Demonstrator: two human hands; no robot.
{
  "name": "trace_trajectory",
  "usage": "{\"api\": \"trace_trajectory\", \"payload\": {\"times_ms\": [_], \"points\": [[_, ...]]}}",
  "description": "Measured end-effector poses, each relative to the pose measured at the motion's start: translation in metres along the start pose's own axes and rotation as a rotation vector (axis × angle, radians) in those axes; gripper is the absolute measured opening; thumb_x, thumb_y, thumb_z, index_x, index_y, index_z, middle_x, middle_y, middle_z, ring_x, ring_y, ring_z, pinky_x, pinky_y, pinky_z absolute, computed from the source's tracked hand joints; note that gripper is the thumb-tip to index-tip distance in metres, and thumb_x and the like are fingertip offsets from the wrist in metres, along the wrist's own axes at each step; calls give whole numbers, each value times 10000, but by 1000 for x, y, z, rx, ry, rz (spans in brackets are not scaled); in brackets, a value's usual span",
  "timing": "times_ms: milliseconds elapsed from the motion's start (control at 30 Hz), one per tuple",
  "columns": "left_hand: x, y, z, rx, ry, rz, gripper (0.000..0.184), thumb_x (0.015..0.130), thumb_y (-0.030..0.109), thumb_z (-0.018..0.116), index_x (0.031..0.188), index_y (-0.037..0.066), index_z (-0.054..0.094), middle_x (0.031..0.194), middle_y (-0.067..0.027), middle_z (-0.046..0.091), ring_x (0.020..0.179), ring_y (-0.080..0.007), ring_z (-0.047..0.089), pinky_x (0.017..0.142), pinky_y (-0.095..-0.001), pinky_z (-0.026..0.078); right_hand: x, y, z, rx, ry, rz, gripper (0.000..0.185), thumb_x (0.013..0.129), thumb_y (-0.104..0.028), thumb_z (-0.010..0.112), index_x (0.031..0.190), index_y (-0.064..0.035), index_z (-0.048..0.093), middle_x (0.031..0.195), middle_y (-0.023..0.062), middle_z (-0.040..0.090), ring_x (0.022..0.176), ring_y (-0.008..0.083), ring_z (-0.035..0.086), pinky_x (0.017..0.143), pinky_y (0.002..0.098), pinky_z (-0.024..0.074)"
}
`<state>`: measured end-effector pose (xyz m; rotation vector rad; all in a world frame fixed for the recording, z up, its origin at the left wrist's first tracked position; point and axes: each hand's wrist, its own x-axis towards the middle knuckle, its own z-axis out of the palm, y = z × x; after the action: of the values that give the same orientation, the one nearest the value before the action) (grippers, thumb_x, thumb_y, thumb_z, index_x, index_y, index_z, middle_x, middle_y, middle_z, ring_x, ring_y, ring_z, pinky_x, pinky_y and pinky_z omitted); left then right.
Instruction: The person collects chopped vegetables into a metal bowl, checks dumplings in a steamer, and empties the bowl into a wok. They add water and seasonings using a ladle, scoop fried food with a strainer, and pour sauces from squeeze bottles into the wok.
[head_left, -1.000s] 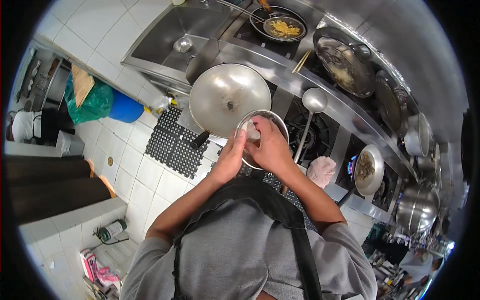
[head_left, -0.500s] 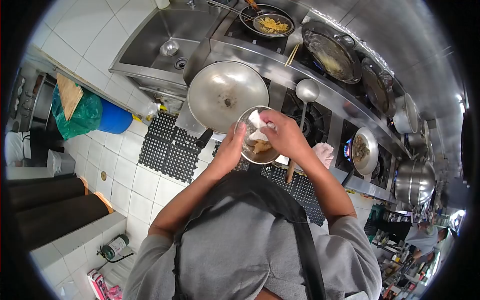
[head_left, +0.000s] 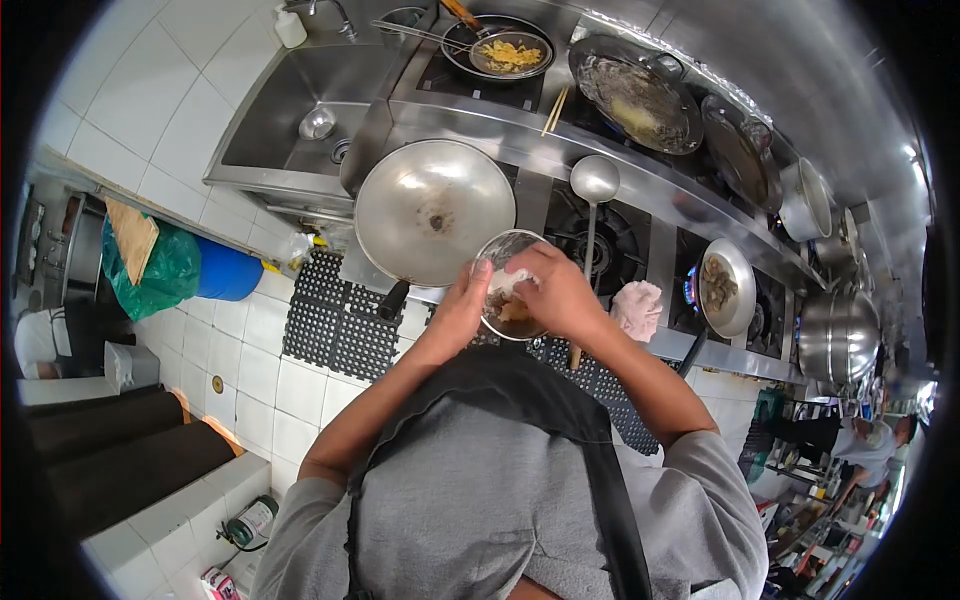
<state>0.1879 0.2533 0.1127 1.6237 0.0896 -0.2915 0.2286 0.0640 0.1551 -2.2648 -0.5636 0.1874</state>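
Note:
My left hand (head_left: pixel 461 312) is wrapped around the near-left side of a small metal bowl (head_left: pixel 500 250), its thumb along the rim. Bent fingers of my right hand (head_left: pixel 564 292) reach inside the bowl, pinched at a soft-edged white material (head_left: pixel 508 279) that I cannot identify. Tan-brown food (head_left: pixel 515 311) lies at the bottom of the bowl. Just beyond the bowl, a large wok (head_left: pixel 435 200) rests on the stove, a dark spot in its base and its black handle toward me. To the right of my hands lies a long-handled ladle (head_left: pixel 596 180).
A pan with food (head_left: pixel 727 288) sits over a lit burner on the right. A pink cloth (head_left: pixel 636 310) is at the stove's front edge. A strainer with yellow food (head_left: pixel 510 57), chopsticks (head_left: pixel 555 110) and dark pans line the back. A sink (head_left: pixel 290 140) is left; another person (head_left: pixel 865 450) is far right.
My right hand has lowered deeper into the bowl, and the white material it held above the food now sits lower, mostly behind the fingers. The view has shifted slightly.

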Motion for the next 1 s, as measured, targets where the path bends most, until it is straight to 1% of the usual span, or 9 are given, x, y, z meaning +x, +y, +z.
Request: {"api": "trace_trajectory", "payload": {"times_ms": [133,200,300,467,600,667,767,867,1000], "points": [[24,-35,14,-118,-2,-55,771,1092,545,308,1494,-111,364,1524,-279,436,1446,-344,392,1198,-367,274,8,20,-33,301,26,125,241,838,14,736,1073,-24,701,1049,75,659,960,180,671,843,312,538],[32,-43,21,-242,-75,-60,780,1096,536,308,1509,-125,332,1561,-274,394,1478,-331,351,1215,-357,246,15,22,-64,471,5,266,209,834,0,742,1039,-15,709,1034,65,694,949,148,667,833,296,533],[30,-19,31,-115,-70,-92,781,1096,538,308,1515,-121,330,1574,-264,375,1491,-314,327,1224,-354,230,31,42,-106,613,64,275,196,861,39,726,1048,-20,707,965,8,711,883,77,646,788,257,533],[30,-5,41,-78,-63,-138,809,1087,565,302,1524,-116,321,1583,-262,366,1498,-316,318,1229,-354,221,85,104,-201,288,343,159,199,851,34,735,1039,-28,719,946,36,720,845,100,649,760,277,531],[23,-21,42,14,-4,-204,840,1076,603,265,1535,-98,313,1601,-250,348,1515,-315,296,1233,-349,215,156,204,-249,-279,447,213,289,774,-125,782,1052,-70,727,883,88,704,798,192,675,753,326,526],[16,-11,42,45,31,-280,848,1073,615,252,1542,-90,306,1606,-247,341,1520,-319,285,1235,-352,213,189,253,-256,-419,455,201,316,741,-180,776,1040,-82,744,916,159,721,858,315,713,797,394,545],[6,5,46,80,130,-415,835,1075,609,253,1538,-83,322,1598,-247,355,1514,-324,296,1233,-358,219,229,321,-257,-570,439,202,310,735,-160,737,1036,-90,758,963,192,733,941,382,709,838,442,548],[-2,6,47,8,181,-426,813,1078,597,274,1533,-74,343,1588,-241,376,1505,-319,312,1231,-357,225,255,350,-258,-591,417,375,312,758,-131,664,1047,-121,781,984,237,727,985,394,708,886,470,548],[-7,-7,47,-50,267,-446,788,1079,586,300,1529,-58,368,1580,-226,395,1490,-311,336,1228,-353,230,270,385,-263,-714,418,270,256,827,-218,633,991,-77,770,978,249,716,959,430,693,854,501,547]]}}
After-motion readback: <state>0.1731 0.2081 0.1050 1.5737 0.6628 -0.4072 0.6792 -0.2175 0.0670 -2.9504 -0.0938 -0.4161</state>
